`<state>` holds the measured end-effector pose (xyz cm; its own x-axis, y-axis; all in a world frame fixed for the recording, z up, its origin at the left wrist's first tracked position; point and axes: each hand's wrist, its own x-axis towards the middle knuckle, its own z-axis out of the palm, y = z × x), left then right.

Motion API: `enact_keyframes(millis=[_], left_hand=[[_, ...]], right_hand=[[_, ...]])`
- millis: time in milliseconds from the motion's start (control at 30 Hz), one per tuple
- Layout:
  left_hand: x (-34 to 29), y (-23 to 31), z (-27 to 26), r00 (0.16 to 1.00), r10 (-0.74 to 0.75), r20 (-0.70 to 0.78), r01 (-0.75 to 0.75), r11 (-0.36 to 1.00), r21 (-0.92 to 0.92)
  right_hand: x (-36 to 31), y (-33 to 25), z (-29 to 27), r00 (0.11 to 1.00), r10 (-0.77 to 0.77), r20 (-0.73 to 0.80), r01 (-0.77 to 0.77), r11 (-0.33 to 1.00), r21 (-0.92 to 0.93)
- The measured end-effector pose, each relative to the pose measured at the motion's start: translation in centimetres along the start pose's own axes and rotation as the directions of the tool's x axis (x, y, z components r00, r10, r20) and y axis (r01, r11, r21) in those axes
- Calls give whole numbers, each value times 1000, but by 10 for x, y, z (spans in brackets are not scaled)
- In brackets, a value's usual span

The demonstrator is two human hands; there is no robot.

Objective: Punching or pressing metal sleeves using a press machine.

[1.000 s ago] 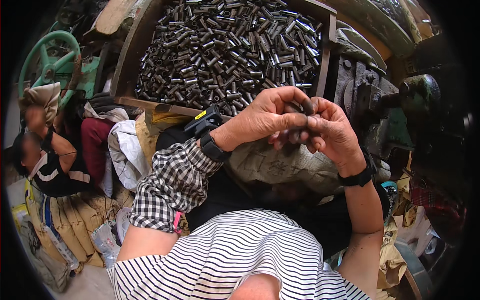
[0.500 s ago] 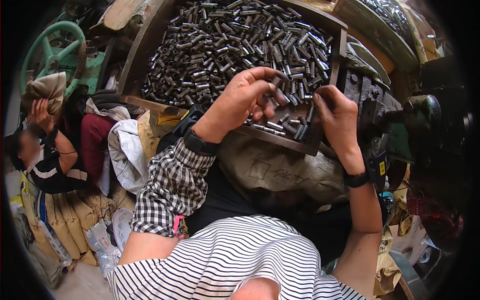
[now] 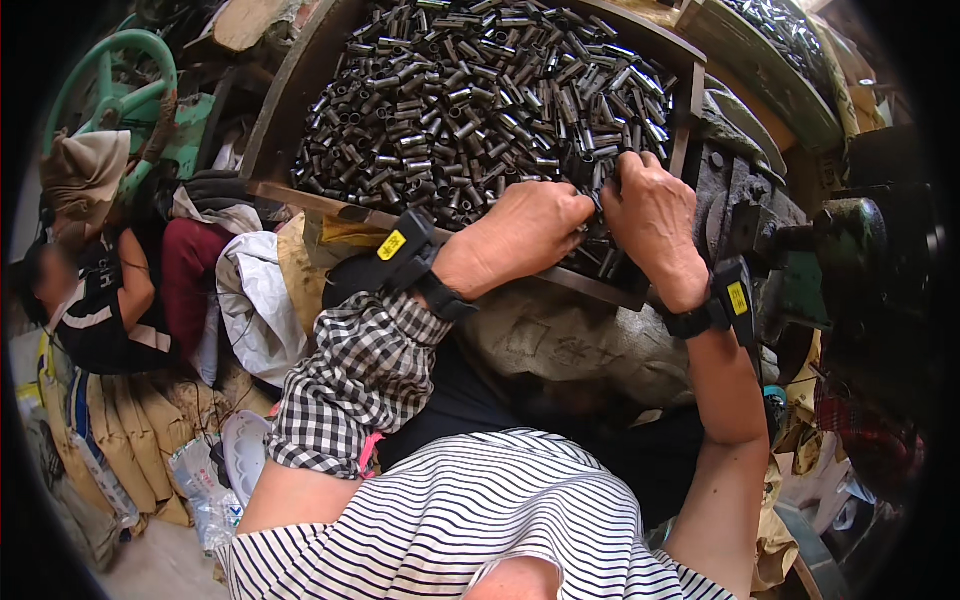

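Observation:
A wooden tray (image 3: 272, 98) holds a heap of short dark metal tubes (image 3: 440, 110), some shiny. My left hand (image 3: 525, 235) is over the tray's near edge, its fingers bent and drawn together. Close beside it, my right hand (image 3: 652, 222) is at the tray's near right corner, fingers curled down and closed. The fingertips of both hands nearly meet among the tubes. Dark metal shows between them, but what each hand grips is hidden by the fingers. Each wrist wears a black strap with a small device.
Right of the tray stands a dark, greasy machine (image 3: 845, 240). Another tray (image 3: 760, 62) of metal parts lies at the far right. On the left are a green handwheel (image 3: 108, 100), a white cloth (image 3: 262, 300) and a co-worker (image 3: 100, 300). A sack (image 3: 570, 340) lies below the tray.
My left hand has moved down and turned over, its fingers now beside my right hand. My right hand has shifted slightly left and lower. The co-worker's raised hand has dropped from the brown cloth.

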<state>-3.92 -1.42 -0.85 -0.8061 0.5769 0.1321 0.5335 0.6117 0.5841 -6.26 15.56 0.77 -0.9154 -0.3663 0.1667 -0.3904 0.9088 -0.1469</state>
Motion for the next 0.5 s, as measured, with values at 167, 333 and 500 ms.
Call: enact_keyframes(millis=[167, 333, 500], left_hand=[[10, 4, 11, 991, -46, 126, 21, 982, 188], [17, 7, 16, 987, -88, 136, 52, 968, 247], [21, 8, 18, 983, -86, 162, 37, 959, 281]], right_hand=[[-31, 4, -16, 994, 64, -93, -12, 880, 476], [-65, 13, -23, 984, 175, -19, -117, 731, 672], [-67, 13, -29, 953, 260, 157, -271, 496, 825]])
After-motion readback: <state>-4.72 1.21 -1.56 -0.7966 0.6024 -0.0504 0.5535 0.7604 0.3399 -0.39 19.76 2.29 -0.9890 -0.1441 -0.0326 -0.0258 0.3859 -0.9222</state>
